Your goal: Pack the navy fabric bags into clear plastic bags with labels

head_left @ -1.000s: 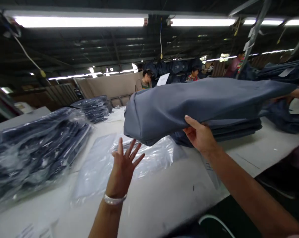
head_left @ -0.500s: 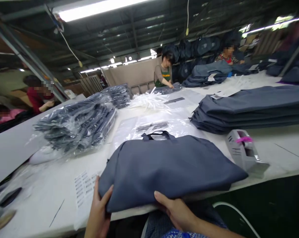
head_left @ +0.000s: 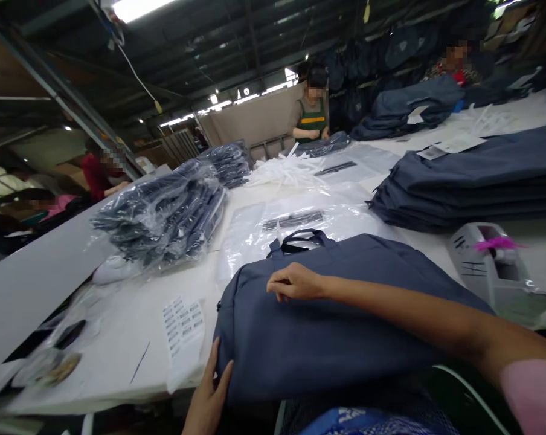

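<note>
A dark blue-grey fabric bag (head_left: pixel 327 338) lies in front of me at the table's near edge, its short handles (head_left: pixel 300 241) pointing away. My left hand (head_left: pixel 212 386) grips the bag's near left corner, the thumb on the front and the other fingers partly hidden at the side. Reaching across the bag, my right hand (head_left: pixel 295 283) is over its upper part, just below the handles. Its fingers are curled in, and whatever they may hold is hidden. By the handles a small white tag (head_left: pixel 279 232) sticks up.
Left of the bag lies a sheet of barcode labels (head_left: pixel 182 326). Plastic-wrapped bags (head_left: pixel 164 211) are piled behind it. Clear plastic sheets (head_left: pixel 241 235) and white strips (head_left: pixel 286 172) lie beyond. To the right are a tape dispenser (head_left: pixel 485 266) and stacked bags (head_left: pixel 472 181). A co-worker (head_left: pixel 313 115) stands opposite.
My right hand has left the bag's lower edge and moved up over its front toward the handles, its fingers now curled. My left hand stays on the left corner. The view has shifted.
</note>
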{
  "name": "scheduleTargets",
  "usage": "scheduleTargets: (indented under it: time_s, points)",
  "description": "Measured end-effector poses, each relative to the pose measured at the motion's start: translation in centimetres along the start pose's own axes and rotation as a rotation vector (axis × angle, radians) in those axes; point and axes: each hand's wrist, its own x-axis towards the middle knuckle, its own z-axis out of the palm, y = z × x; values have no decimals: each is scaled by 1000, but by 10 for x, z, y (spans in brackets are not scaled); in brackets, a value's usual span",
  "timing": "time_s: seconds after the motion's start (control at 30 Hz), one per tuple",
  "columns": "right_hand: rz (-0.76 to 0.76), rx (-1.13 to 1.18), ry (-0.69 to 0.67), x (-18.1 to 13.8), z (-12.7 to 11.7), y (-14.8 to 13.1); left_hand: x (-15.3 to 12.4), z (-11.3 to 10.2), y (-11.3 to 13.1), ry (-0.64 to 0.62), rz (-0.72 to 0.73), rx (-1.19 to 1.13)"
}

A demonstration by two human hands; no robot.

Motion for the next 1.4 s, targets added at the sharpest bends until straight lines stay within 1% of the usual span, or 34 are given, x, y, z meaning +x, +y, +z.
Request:
scheduleTargets:
  time_s: [0.03,0.1,0.13,0.17,0.2,0.27,0.33,0.37,0.4,0.47,0.53,0.6,0.67,0.73,0.77,0.8,0.87,0.93,1.03,1.07,1.1,1.13,1.17,1.2,1.27,1.3,1.33,1.4]
  points:
    - [2,-60,61,4,9,21,0,-7,7,44,15,51]
    - [-21,-161,160,1,26,55,2,-17,34,175,79,136]
    - [-42,-193,197,-2,34,67,4,-17,53,233,129,166]
    - [-68,-220,224,-6,40,74,9,-14,74,261,184,186]
    - [-94,-239,237,-9,45,79,16,-6,97,248,235,205]
    - [-132,-262,226,-11,48,81,39,20,140,121,388,270]
    - [-155,-287,198,-11,45,80,72,58,174,-8,561,386]
    - [-164,-299,184,-9,43,80,90,79,186,-48,638,508]
    - [-174,-309,170,-8,41,80,109,99,195,-50,680,658]
    - [-196,-325,141,-6,37,80,143,135,207,-65,694,949]
    - [-215,-327,116,-5,35,79,170,162,213,-69,658,1073]
    - [-218,-318,100,-5,34,78,189,178,214,-65,629,1099]
    - [-215,-301,94,-4,33,77,200,185,213,-54,620,1103]
    - [-213,-263,106,-4,33,75,206,184,208,-35,620,1092]
    - [-214,-226,116,-4,33,74,209,181,205,-23,617,1015]
    - [-214,-167,130,-3,32,73,212,178,203,-15,612,887]
    - [-184,27,177,0,29,72,217,167,197,-23,598,570]
    - [-102,286,297,4,22,71,220,155,193,-62,593,326]
    - [141,712,577,9,0,73,216,138,189,-147,634,221]
    - [234,854,631,9,-9,73,213,133,188,-180,651,192]
    - [319,979,646,8,-19,75,209,129,186,-213,666,172]
    - [382,1069,628,7,-27,76,205,126,184,-243,679,161]
    - [413,1109,588,5,-34,77,201,124,183,-271,689,161]
    - [413,1105,542,3,-38,79,197,123,181,-294,697,163]
    - [367,1035,470,0,-40,83,188,124,179,-318,698,141]
    - [340,1004,455,-1,-38,85,182,126,178,-296,672,95]
    - [321,989,453,0,-34,86,176,129,177,-245,616,16]
    - [302,991,488,2,-24,89,160,135,176,-118,414,-206]
